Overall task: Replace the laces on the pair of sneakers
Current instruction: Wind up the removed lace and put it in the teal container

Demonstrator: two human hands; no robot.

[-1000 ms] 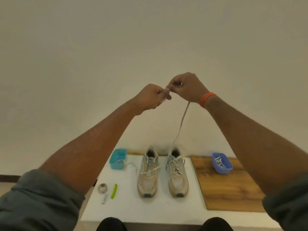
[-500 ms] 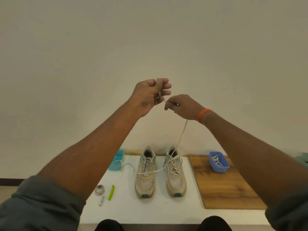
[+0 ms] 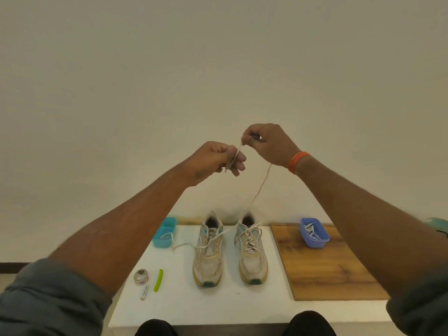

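Two worn white sneakers stand side by side on the white table, toes toward me. The left sneaker has loose lacing, and the right sneaker is laced. A pale lace rises from the right sneaker to my raised hands. My left hand is closed around coils of that lace wound on its fingers. My right hand, with an orange wristband, pinches the lace just above and to the right of the left hand.
A teal box at the table's back left has a lace trailing out toward the left sneaker. A blue box with a lace sits on a wooden board. Tape roll, green strip and small tube lie front left.
My right hand rose from below the left hand to above and right of it, carrying the lace around the left fingers. The left hand dropped slightly.
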